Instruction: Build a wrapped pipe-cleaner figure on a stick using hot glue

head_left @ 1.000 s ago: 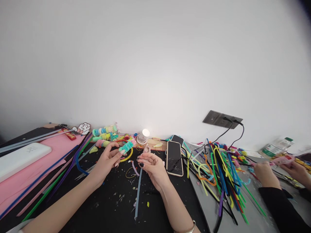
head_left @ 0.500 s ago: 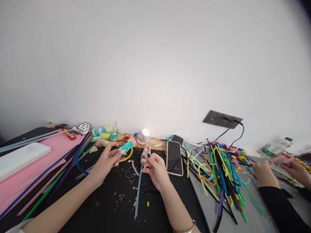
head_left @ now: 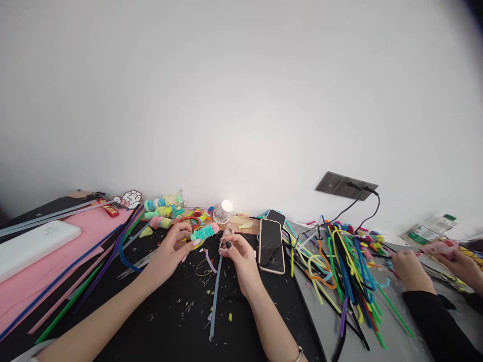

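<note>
My left hand (head_left: 175,249) pinches a fuzzy turquoise piece (head_left: 204,232) with a pink end, which looks like coiled pipe cleaner. My right hand (head_left: 241,256) is closed around a small pinkish glue gun (head_left: 226,234), its body partly hidden by my fingers. A long translucent glue stick (head_left: 216,299) runs out of its rear, toward me. The pink end of the coiled piece is close beside the front of the glue gun; whether they touch I cannot tell. Behind both hands stands a white paper cup (head_left: 223,212). More pastel coiled pieces (head_left: 162,203) lie left of it.
Two phones (head_left: 271,246) lie right of my right hand. Loose pipe cleaners (head_left: 347,271) cover the grey surface, near a co-worker's hands (head_left: 413,271). Pink sheet (head_left: 90,223), white case (head_left: 41,246) and scissors (head_left: 134,265) are at left. Cords hang from a wall socket (head_left: 345,185).
My left hand has moved a little to the right with the coiled piece, bringing it nearer the glue gun. My right fingers have shifted slightly on the gun.
</note>
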`<state>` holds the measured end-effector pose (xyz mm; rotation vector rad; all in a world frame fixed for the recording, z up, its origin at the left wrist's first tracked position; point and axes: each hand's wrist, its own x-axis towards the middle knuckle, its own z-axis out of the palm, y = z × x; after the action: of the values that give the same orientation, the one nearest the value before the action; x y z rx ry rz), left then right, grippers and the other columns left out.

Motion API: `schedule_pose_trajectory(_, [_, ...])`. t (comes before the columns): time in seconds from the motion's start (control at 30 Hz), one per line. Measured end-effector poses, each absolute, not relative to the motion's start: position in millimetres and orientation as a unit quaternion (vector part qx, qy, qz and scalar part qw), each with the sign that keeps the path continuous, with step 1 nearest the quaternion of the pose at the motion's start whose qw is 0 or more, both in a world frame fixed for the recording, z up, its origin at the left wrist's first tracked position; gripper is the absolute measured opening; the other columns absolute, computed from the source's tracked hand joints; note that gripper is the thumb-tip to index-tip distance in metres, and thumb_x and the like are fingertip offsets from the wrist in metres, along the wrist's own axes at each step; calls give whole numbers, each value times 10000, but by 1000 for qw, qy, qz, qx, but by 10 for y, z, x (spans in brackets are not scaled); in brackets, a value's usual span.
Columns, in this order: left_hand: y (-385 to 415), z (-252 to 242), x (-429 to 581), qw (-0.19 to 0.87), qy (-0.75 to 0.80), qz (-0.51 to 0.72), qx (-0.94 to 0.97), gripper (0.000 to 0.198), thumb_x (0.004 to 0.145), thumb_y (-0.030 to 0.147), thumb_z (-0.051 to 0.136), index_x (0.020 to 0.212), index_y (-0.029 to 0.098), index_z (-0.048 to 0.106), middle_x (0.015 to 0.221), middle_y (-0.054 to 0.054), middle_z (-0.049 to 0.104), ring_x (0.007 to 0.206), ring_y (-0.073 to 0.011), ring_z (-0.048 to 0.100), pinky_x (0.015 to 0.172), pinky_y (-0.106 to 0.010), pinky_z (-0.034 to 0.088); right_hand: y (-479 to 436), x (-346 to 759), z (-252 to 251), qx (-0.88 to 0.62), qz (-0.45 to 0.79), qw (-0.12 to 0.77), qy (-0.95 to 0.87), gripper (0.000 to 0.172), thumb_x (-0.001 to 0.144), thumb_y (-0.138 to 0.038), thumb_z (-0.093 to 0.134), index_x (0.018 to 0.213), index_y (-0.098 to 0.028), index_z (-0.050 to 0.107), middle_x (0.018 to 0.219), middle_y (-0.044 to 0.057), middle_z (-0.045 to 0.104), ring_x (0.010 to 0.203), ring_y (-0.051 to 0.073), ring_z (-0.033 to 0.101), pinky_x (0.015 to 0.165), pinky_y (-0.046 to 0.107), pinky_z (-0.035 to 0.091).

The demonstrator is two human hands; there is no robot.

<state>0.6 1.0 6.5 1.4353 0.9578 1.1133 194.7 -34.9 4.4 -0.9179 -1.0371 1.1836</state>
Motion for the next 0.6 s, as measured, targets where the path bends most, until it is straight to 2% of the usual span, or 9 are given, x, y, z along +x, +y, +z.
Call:
schedule_pose_trajectory(0.07, [-18,55,7,498,394,436,638,230,838,401,615,946,258,470,789,47,528,523,-107,395,527,-255,317,-336,1952,22,-408,492,619,-456,326,738,-404,780,991,-226,676,981,30,650,793,156,596,749,278,508])
schedule_pose_trajectory(0.13, [-56,75,11,467,393,395,686,202,839,382,613,951,248,511,707,56,477,551,-128,395,553,-260,300,-327,1951,-5,-419,484,605,-472,368,730,-380,786,1044,-234,658,948,20,642,757,154,590,686,268,505])
schedule_pose_trajectory(0.27, [-105,130,21,425,388,336,746,137,837,328,592,925,229,558,608,75,357,556,-143,369,574,-265,269,-328,1928,-41,-444,498,546,-506,269,697,-332,798,912,-219,684,731,-22,602,574,127,517,522,242,439])
schedule_pose_trajectory(0.43, [-107,106,31,417,390,359,738,151,829,332,587,936,232,551,611,72,394,531,-136,349,561,-266,267,-336,1912,-38,-453,496,544,-502,211,682,-317,795,837,-214,695,674,-28,595,540,130,504,521,256,432])
schedule_pose_trajectory(0.6, [-126,55,67,418,392,417,705,224,794,364,610,977,244,562,760,11,582,544,-145,438,556,-283,352,-331,1915,-43,-456,499,545,-495,213,664,-312,806,820,-213,698,666,-25,609,550,137,522,530,259,443])
